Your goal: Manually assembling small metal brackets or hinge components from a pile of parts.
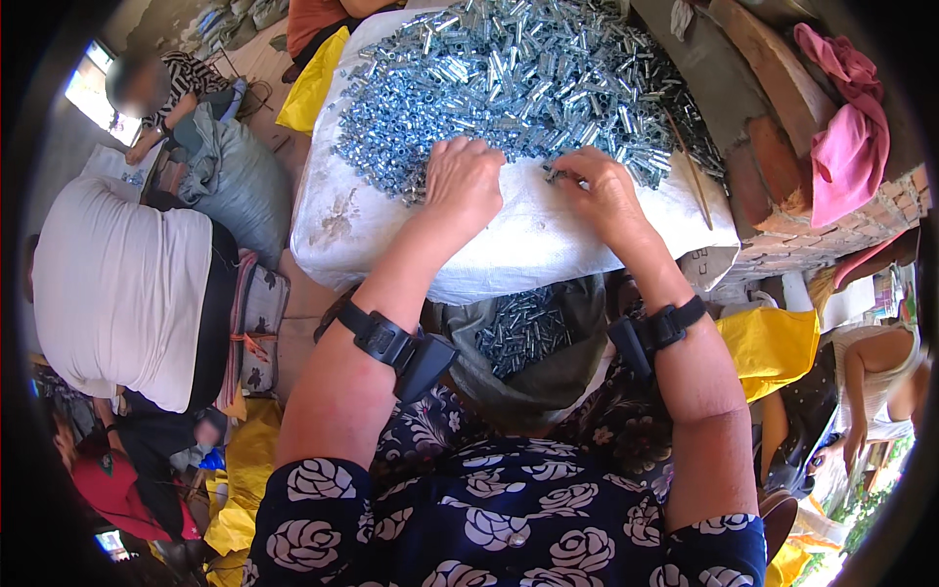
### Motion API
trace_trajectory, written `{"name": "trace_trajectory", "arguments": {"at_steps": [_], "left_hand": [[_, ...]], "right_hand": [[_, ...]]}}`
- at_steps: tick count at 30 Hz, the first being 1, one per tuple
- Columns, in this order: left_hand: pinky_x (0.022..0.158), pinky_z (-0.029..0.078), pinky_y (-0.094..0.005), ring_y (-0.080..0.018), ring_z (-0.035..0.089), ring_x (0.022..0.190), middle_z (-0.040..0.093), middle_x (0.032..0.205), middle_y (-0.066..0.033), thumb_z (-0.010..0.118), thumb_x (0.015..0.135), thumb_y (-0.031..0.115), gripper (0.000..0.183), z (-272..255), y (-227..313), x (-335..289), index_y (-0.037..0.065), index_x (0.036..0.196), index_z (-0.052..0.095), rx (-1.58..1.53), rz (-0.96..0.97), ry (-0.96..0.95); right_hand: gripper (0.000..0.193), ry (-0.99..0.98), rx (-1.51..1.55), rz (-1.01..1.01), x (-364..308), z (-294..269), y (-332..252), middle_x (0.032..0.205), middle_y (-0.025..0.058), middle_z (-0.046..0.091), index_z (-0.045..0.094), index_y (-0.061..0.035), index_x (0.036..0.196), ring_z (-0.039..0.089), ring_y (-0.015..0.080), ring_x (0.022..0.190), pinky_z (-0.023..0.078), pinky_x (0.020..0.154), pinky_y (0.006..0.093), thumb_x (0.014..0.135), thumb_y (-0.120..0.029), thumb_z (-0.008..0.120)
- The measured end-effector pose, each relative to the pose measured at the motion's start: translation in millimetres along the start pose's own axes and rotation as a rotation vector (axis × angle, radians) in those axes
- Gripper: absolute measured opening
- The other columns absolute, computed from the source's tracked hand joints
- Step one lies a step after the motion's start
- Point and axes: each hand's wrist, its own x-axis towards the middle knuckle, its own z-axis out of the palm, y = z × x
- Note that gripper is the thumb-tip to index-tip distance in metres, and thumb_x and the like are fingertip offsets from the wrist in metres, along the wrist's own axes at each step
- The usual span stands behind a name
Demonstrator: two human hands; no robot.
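A white woven-plastic-covered work table (391, 249) serves as the landmark. Over its far part spreads a broad heap of shiny silver metal tubes and small fittings (489, 73), with the smaller bits gathered toward its left side and the longer tubes toward its middle and right.

The person's left hand (464, 183) is above the table's near part, at the heap's near edge; its fingers curl down among the small bits, their tips hidden, so I cannot tell whether they grip anything. The right hand (601, 188) is just beside it, above the table's near part too, thumb and forefinger pinched on a small dark-silvery metal piece (552, 174) at the edge of the heap.

A thin brown stick (691, 166) lies along the table's right part. Below the table's near edge, a dark grey-green cloth sack (465, 354) gapes open with slim silver metal tubes (521, 333) inside. Right of the table hangs a crumpled pink cloth (853, 127); a bright yellow plastic sheet (311, 86) shows at its far left corner. Left of the table stands a bulging pale grey woven sack (240, 186), and beyond that sits a person in a striped top (189, 83).
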Motion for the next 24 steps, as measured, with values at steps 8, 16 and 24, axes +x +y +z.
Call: {"name": "trace_trajectory", "arguments": {"at_steps": [8, 16, 24], "left_hand": [[0.084, 0.038, -0.0375, -0.0264, 0.053, 0.09, 0.061, 0.084, -0.0104, 0.058, 0.072, 0.003, 0.011, -3, 5, 7, 0.005, 0.074, 0.069, 0.072, 0.099, -0.157], [0.084, 0.039, -0.0393, -0.0287, 0.055, 0.09, 0.06, 0.084, -0.0143, 0.056, 0.073, 0.003, 0.01, -6, 3, 7, 0.002, 0.071, 0.066, 0.059, 0.12, -0.215], [0.086, 0.041, -0.0407, -0.0302, 0.055, 0.092, 0.06, 0.085, -0.0159, 0.055, 0.069, -0.001, 0.01, -11, -2, 4, 0.0, 0.074, 0.064, 0.023, 0.144, -0.25]], "right_hand": [[0.019, -0.091, -0.323, -0.182, 14, 7, 2, 0.098, 0.0082, 0.061, 0.069, -0.009, 0.094, 0.059, 0.0269, 0.096, 0.046, 0.083, 0.0377, 0.076, -0.006, 0.063], [0.013, -0.096, -0.369, -0.179, 18, 11, 3, 0.093, 0.0053, 0.059, 0.067, -0.0123, 0.088, 0.057, 0.0242, 0.095, 0.043, 0.083, 0.0376, 0.076, -0.01, 0.064], [0.016, -0.031, -0.164, -0.102, 15, 13, -8, 0.088, 0.013, 0.063, 0.061, -0.0042, 0.093, 0.06, 0.0313, 0.088, 0.045, 0.08, 0.0407, 0.077, -0.008, 0.062]]}}
